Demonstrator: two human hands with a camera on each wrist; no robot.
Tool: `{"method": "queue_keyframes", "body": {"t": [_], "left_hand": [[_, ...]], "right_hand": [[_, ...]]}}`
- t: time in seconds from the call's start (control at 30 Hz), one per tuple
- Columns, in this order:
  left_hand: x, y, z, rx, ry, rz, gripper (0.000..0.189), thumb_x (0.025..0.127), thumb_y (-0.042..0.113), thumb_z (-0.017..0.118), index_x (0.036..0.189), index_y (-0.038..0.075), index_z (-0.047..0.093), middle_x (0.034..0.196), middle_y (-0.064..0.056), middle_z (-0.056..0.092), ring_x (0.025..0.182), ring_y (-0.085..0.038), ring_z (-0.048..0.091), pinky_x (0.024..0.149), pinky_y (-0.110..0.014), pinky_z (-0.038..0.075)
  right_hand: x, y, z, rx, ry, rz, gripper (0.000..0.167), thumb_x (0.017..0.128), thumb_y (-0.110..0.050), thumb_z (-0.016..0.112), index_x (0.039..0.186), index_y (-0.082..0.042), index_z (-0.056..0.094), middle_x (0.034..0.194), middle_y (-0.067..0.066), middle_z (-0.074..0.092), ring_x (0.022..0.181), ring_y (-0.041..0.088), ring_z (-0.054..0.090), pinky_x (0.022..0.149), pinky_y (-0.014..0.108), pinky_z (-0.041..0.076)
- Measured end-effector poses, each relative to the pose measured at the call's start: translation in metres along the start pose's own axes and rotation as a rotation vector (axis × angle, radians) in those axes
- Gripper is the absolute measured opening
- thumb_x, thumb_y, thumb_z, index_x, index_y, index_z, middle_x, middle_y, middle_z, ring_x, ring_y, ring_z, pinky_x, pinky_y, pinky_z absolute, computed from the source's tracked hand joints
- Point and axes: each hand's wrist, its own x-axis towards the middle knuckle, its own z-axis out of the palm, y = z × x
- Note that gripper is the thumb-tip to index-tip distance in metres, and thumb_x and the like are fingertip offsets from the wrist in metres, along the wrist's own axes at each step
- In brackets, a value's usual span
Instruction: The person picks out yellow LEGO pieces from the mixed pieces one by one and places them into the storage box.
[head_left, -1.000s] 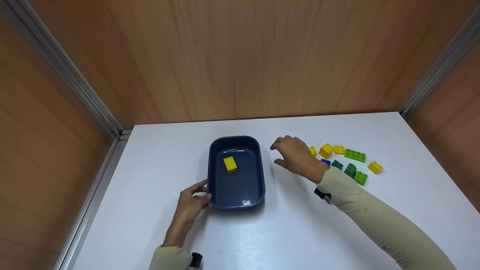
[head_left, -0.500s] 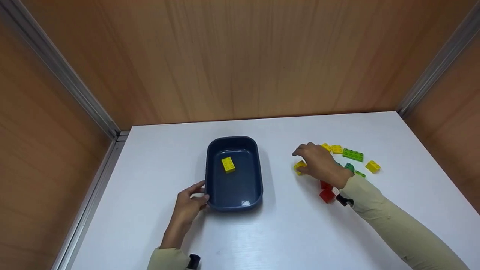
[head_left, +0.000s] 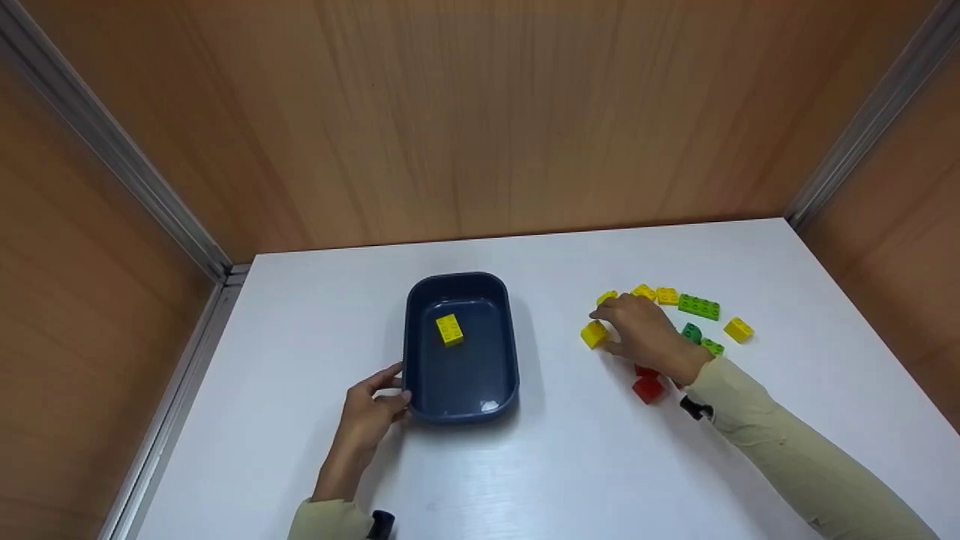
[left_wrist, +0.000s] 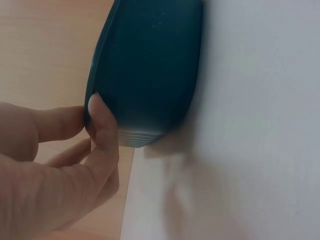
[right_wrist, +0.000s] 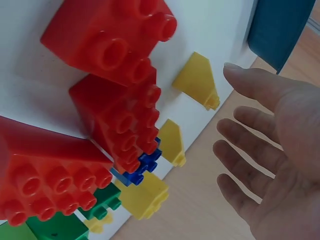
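Observation:
My left hand (head_left: 366, 411) pinches the near-left rim of a dark blue tray (head_left: 463, 417), thumb (left_wrist: 102, 117) inside the wall and fingers outside. One yellow toy brick (head_left: 449, 330) lies in the tray. My right hand (head_left: 643, 334) hovers among the loose bricks with fingers spread and nothing between them. Closest to its fingertips is a yellow brick (head_left: 595, 334), which the right wrist view shows apart from the thumb. Another yellow brick (head_left: 607, 297) sits just beyond the fingers. Red bricks (right_wrist: 112, 110) and a blue brick (right_wrist: 142, 167) are largely hidden beneath the hand in the head view.
More bricks are scattered right of the hand: a long light green one (head_left: 699, 307), a dark green one (head_left: 691, 333) and several yellow ones, one of them (head_left: 739, 330) farthest right. A red brick (head_left: 648, 389) lies nearest the front. Wooden panels (head_left: 480, 120) enclose the white table (head_left: 480, 480).
My right hand has moved from beside the tray rightward to the bricks, uncovering the nearest yellow one. My left hand stays on the tray rim. The whole head view has shifted slightly.

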Motion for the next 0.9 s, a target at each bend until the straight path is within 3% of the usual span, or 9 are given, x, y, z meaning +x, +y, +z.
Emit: {"method": "queue_keyframes", "body": {"t": [0.47, 0.9], "left_hand": [[-0.001, 0.000, 0.000, -0.011, -0.001, -0.008, 0.052, 0.099, -0.010, 0.060, 0.151, -0.006, 0.053, 0.128, -0.026, 0.055, 0.087, -0.018, 0.067, 0.074, -0.028, 0.060], [0.000, 0.000, 0.000, 0.001, -0.001, 0.002, 0.053, 0.098, -0.010, 0.061, 0.150, -0.006, 0.053, 0.127, -0.025, 0.056, 0.090, -0.021, 0.068, 0.075, -0.028, 0.058]], "right_hand": [[0.000, 0.003, 0.007, 0.034, -0.007, -0.027, 0.042, 0.083, -0.002, 0.090, 0.123, -0.004, 0.078, 0.119, 0.011, 0.075, 0.111, 0.031, 0.067, 0.102, 0.047, 0.057], [0.004, 0.006, 0.011, -0.040, 0.020, -0.074, 0.036, 0.084, 0.001, 0.088, 0.118, 0.000, 0.079, 0.116, 0.015, 0.074, 0.107, 0.033, 0.067, 0.098, 0.046, 0.059]]}}
